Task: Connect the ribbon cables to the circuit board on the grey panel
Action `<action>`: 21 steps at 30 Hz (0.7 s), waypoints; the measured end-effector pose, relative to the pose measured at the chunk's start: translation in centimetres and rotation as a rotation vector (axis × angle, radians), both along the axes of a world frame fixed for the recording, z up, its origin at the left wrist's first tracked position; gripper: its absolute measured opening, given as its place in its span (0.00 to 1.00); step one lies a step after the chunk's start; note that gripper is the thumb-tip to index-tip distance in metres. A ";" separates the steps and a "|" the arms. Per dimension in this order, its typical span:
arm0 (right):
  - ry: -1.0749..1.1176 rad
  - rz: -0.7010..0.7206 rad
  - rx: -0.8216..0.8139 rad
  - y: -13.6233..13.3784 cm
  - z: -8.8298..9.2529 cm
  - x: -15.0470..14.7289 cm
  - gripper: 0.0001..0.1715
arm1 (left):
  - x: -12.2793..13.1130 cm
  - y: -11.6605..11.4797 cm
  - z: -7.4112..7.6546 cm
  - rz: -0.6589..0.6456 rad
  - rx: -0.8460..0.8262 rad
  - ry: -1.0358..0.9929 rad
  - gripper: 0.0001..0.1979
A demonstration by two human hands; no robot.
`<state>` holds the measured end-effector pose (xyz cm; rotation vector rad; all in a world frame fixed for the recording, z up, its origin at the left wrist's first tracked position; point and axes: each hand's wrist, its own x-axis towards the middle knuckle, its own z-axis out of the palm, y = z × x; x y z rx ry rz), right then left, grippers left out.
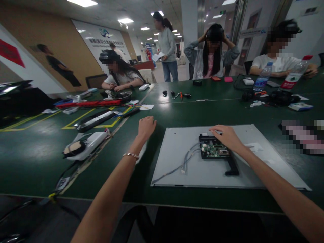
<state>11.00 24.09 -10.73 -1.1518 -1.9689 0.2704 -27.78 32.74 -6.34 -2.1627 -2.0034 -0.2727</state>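
A grey flat panel (202,168) lies face down on the green table (177,114) in front of me. A green circuit board (214,150) in a black frame sits on its back, with grey cables (187,158) running from it to the left. My right hand (226,136) rests on the upper right part of the board, fingers curled downward onto it. My left hand (146,127) is on the table left of the panel, fingers curled under, nothing visible in it. A bead bracelet (131,155) is on that wrist.
White and black stand parts (86,145) and long black pieces (97,119) lie at left. Screwdrivers and small tools (181,95) sit mid-table. Water bottles (263,79) and boxes stand far right. Three people sit at the far side; one stands behind.
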 end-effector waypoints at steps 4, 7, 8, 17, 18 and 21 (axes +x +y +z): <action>0.038 0.029 0.003 -0.5 0.6 -0.6 0.12 | 3.3 -3.3 0.4 -0.184 0.036 0.076 0.16; 0.043 0.059 -0.001 -1.1 1.1 -1.6 0.12 | 6.2 -6.5 0.6 -0.372 0.058 0.120 0.17; 0.043 0.076 -0.008 -1.3 1.4 -2.0 0.12 | 7.1 -7.5 0.7 -0.436 0.074 0.139 0.18; -0.030 0.215 0.030 -2.6 3.1 -6.3 0.16 | 11.6 -12.1 0.9 -0.655 0.197 0.276 0.28; -0.047 0.212 0.040 -2.8 3.2 -6.6 0.14 | 11.5 -12.0 0.5 -0.664 0.217 0.281 0.28; -0.111 0.202 0.055 -3.4 3.0 -7.4 0.11 | 11.1 -11.9 -0.5 -0.713 0.294 0.290 0.27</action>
